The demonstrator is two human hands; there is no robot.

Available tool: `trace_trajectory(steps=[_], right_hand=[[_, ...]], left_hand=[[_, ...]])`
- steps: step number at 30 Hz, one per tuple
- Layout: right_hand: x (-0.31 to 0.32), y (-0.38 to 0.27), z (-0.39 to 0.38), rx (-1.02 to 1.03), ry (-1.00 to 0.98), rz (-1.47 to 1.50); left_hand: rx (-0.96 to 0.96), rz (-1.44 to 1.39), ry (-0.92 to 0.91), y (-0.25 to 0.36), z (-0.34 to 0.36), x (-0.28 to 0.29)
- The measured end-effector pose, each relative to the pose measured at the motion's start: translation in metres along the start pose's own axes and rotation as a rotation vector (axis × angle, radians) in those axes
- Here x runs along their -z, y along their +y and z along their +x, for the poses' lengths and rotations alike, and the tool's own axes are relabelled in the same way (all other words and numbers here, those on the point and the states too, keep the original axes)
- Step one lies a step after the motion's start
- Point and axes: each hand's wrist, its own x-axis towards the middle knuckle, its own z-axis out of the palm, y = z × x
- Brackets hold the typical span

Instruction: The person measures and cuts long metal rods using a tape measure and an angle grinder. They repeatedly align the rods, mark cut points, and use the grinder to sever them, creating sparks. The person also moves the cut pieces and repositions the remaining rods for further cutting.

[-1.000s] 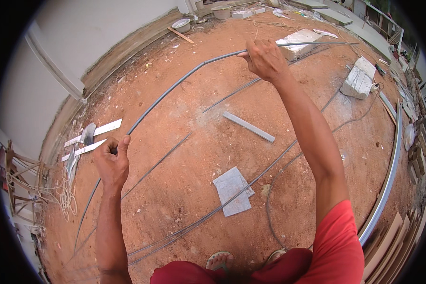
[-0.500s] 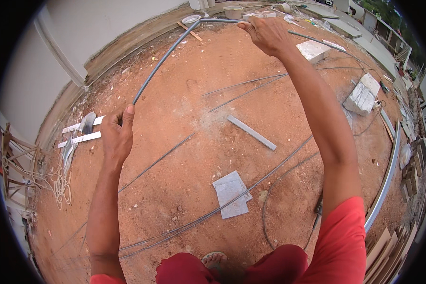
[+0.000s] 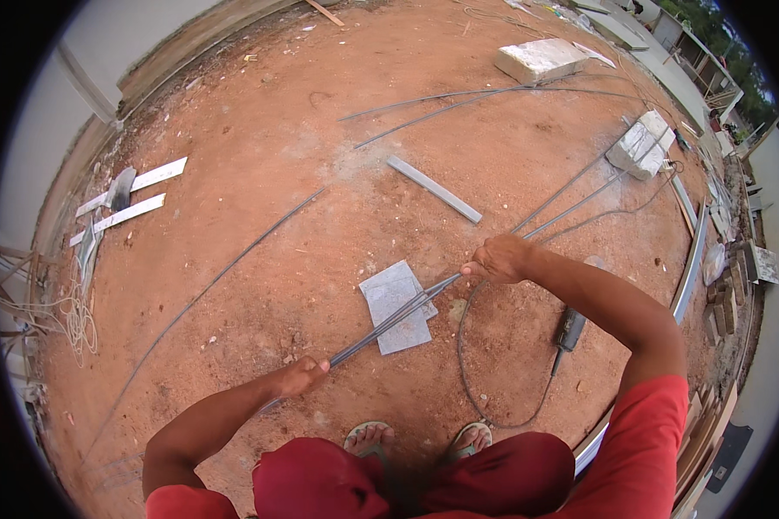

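Both hands are closed around a bundle of thin grey metal rods (image 3: 388, 323), held low and slanting up to the right in front of my knees. My left hand (image 3: 301, 378) grips the bundle's lower left part. Farther right, my right hand (image 3: 500, 259) wraps it; beyond this hand the rods spread toward a white block (image 3: 640, 147). Beneath the bundle lie flat grey tile pieces (image 3: 389, 285). A grey bar (image 3: 434, 189) rests on the soil just beyond.
A corded power tool (image 3: 569, 330) lies by my right forearm, its cable looping near my feet. Other thin rods (image 3: 234, 264) stretch across the reddish soil. White strips (image 3: 138, 213) lie at left, another pale block (image 3: 541, 60) at the back, and a long metal profile (image 3: 697, 259) at right.
Both hands have come down and nearer my body. The bent grey rod raised in an arch before is now low, alongside other rods. My view has tilted lower.
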Motion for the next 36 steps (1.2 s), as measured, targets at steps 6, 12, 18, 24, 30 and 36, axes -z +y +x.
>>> trace_trajectory(steps=[6, 12, 18, 24, 30, 36], right_hand=[[-0.036, 0.008, 0.009, -0.017, 0.163, -0.059], [0.11, 0.009, 0.061, 0.046, 1.163, -0.255], [0.295, -0.01, 0.084, -0.241, 1.707, -0.407], [0.264, -0.001, 0.095, -0.173, 1.615, -0.336], [0.089, 0.009, 0.052, 0.038, 0.602, -0.263], [0.011, 0.015, 0.005, 0.138, 0.31, -0.13]], left_hand=[[-0.094, 0.08, 0.358, -0.016, 0.002, -0.019], [-0.408, 0.29, 1.043, 0.092, -0.088, 0.097], [-0.554, 0.527, 1.719, 0.221, -0.128, 0.156], [-0.42, 0.486, 1.704, 0.192, -0.084, 0.132], [-0.168, 0.324, 0.554, 0.065, -0.076, 0.091], [0.159, 0.149, 0.118, -0.042, -0.053, -0.024]])
